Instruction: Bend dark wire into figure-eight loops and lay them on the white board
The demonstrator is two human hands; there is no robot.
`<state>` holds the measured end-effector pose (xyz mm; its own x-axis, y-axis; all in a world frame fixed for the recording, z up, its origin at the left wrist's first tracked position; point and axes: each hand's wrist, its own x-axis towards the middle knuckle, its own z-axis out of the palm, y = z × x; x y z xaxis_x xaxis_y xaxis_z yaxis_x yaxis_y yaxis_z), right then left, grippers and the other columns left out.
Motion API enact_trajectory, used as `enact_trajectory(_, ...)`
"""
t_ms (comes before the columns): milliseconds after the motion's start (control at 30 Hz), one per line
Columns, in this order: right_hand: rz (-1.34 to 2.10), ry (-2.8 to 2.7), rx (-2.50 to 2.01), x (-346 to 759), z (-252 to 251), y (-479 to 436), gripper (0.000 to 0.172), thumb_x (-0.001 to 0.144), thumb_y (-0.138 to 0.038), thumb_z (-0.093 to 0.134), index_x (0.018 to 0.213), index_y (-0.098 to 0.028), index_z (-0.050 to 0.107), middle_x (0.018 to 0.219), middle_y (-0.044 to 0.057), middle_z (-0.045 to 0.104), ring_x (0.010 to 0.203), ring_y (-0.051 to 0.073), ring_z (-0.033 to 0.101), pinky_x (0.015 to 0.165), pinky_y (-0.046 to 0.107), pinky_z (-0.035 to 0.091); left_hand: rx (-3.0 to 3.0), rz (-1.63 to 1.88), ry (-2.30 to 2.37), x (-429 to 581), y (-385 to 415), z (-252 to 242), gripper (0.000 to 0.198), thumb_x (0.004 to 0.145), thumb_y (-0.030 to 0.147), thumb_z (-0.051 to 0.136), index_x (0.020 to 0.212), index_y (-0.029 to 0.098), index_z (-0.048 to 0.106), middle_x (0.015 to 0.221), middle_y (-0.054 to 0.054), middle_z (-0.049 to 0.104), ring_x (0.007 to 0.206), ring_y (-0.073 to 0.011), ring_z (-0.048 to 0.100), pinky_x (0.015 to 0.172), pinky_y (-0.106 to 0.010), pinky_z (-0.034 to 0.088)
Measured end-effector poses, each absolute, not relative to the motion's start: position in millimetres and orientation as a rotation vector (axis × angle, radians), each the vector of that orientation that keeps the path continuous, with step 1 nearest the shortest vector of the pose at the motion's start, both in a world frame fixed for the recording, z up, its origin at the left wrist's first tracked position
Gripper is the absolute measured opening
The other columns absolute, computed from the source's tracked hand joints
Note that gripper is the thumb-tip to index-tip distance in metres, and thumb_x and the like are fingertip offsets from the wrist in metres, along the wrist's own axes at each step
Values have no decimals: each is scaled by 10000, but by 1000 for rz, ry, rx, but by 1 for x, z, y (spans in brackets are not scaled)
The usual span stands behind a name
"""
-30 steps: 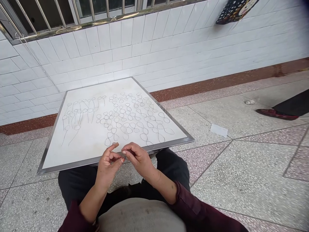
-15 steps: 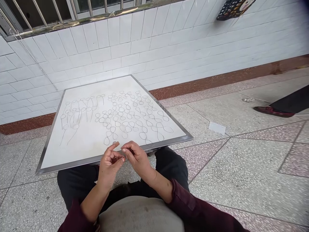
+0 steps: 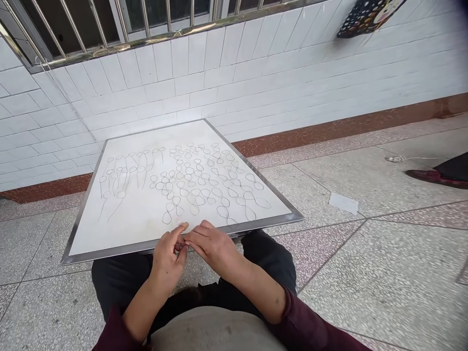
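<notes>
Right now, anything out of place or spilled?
Two odd bits on the speckled grey floor: a flat white rectangular sheet, right of the metal-framed white board, and a small whitish corded object near the dark red shoe. Both lie loose, possibly dropped; no spill visible.

Board (image 3: 139,225) passable front-left; loops (image 3: 198,165), perhaps wire, crowd its right half

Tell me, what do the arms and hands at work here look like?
They are a person's, not a machine's. Each grip is a bare human hand, the left hand and the right hand, with no gloves, watch or cables to be seen. Dark maroon sleeves end partway along the forearms, leaving the wrists uncovered.
</notes>
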<state>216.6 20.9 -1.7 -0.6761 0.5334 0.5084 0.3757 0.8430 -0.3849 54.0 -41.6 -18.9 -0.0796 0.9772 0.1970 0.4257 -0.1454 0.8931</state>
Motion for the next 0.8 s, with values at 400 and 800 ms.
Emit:
enact_trajectory(400,1099,-1443,-1026,225,-20,21,204,947,-427,494,872,-244,547,741,8,550,608,155,484,559,292,425,1170,1362,1410,39,-40,3,429,812,306,676,1231,236,622,787,-1,593,670,-133,483,671,-269,385)
enact_trajectory(800,1430,-1400,-929,220,-13,15,323,887,-547,564,857,-227,533,692,-4,542,580,139,518,531,282,460,1232,1304,1444,27,-42,5,433,828,295,657,1254,245,600,840,-16,615,763,-161,563,708,-291,427)
